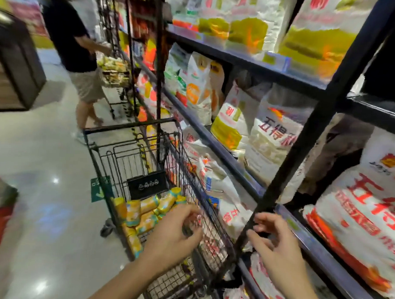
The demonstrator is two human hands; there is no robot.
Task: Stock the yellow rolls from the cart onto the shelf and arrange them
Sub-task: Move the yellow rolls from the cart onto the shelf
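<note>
Yellow rolls lie in the wire cart just beyond the empty, loosely curled left hand; right hand, half-open and empty, should steady while left grasps one squarely.

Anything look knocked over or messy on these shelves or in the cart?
Nothing damaged or spilled. The yellow rolls lie jumbled in the cart, pointing different ways. On the lower shelf, a white bag leans tilted rather than upright.

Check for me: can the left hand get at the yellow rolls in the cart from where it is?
Probably yes. The left hand hovers empty over the cart's open top, beside the yellow rolls, and nothing covers them. The right hand is off by the shelf post.
</note>
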